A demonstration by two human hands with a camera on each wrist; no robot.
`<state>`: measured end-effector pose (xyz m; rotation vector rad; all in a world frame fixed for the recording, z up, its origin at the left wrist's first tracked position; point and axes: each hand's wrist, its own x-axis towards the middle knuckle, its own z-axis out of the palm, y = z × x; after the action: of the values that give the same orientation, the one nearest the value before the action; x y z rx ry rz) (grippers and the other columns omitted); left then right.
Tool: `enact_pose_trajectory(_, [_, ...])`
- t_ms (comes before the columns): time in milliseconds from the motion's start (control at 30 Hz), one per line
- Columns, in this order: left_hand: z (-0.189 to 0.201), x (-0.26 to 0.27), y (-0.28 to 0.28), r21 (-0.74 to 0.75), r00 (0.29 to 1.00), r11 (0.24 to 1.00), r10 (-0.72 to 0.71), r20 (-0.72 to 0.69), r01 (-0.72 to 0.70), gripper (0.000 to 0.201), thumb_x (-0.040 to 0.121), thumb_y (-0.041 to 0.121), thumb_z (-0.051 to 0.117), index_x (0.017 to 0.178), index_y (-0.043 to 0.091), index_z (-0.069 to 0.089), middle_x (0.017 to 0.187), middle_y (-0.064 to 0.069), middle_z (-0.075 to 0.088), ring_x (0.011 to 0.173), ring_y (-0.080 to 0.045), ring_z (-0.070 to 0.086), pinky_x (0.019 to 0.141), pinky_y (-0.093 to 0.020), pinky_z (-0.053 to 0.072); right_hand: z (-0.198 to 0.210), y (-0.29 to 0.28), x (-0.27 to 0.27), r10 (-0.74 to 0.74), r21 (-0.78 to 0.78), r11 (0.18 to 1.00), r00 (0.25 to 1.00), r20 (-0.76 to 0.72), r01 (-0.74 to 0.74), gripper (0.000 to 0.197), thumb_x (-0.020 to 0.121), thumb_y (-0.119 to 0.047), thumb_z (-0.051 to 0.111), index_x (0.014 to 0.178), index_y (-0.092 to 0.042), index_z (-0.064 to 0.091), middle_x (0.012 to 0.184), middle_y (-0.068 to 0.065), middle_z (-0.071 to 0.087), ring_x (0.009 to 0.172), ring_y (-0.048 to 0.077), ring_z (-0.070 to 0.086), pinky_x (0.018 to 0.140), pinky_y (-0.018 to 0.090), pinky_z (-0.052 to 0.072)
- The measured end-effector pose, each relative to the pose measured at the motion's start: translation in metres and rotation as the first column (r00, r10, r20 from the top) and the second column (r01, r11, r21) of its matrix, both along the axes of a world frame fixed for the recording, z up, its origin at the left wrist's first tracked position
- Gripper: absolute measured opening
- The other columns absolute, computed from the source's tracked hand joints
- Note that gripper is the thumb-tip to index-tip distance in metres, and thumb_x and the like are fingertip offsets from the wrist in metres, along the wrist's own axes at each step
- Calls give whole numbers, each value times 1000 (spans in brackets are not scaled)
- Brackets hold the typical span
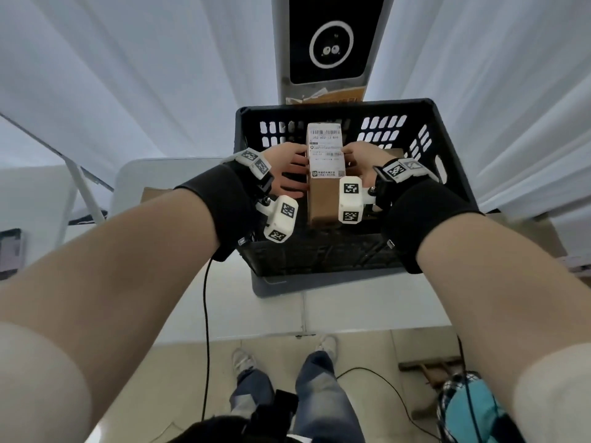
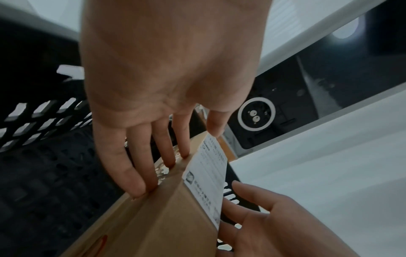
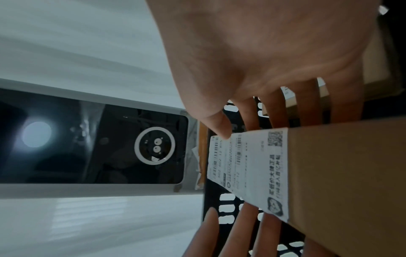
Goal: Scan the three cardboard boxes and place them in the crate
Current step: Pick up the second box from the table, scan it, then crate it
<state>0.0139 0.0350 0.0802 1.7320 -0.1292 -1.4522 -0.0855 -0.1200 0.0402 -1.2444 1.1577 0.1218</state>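
A long cardboard box [image 1: 323, 199] with a white shipping label [image 1: 325, 148] on top hangs inside the black crate [image 1: 335, 105], label up. My left hand [image 1: 287, 174] lies flat against its left side, straight fingers [image 2: 136, 173] touching the cardboard [image 2: 153, 226]. My right hand [image 1: 364, 161] is on the right side, thumb [image 3: 219, 125] on the label's edge, fingers straight down past the box [image 3: 351, 173]. A second cardboard box [image 1: 396, 153] lies in the crate at the right. Whether the held box rests on the crate floor is hidden.
The scanner [image 1: 331, 43], a black panel with a white ring, stands upright just behind the crate. The crate sits on a white table [image 1: 287, 308]. More brown cardboard [image 1: 150, 193] shows on the table behind my left forearm. White curtains hang on both sides.
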Motion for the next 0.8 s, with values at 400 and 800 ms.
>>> enact_pose_trajectory(400, [-62,-6,-54,21,995,996,90,-52,-89,38,100,43,48,122,18,67,126,1,66,111,-31,65,90,-47,56,-45,-43,-12,17,-46,999,999,-51,-19,28,98,-23,45,119,-9,57,56,-1,60,39,9,58,45,23,53])
enact_pose_trajectory(800, [-100,-19,-101,84,995,996,21,-100,-13,67,102,55,37,152,10,35,147,-13,52,129,-38,52,107,-63,38,-69,-70,-21,13,17,1000,998,-69,-12,38,96,-24,49,130,-7,53,102,4,58,94,23,63,66,37,52])
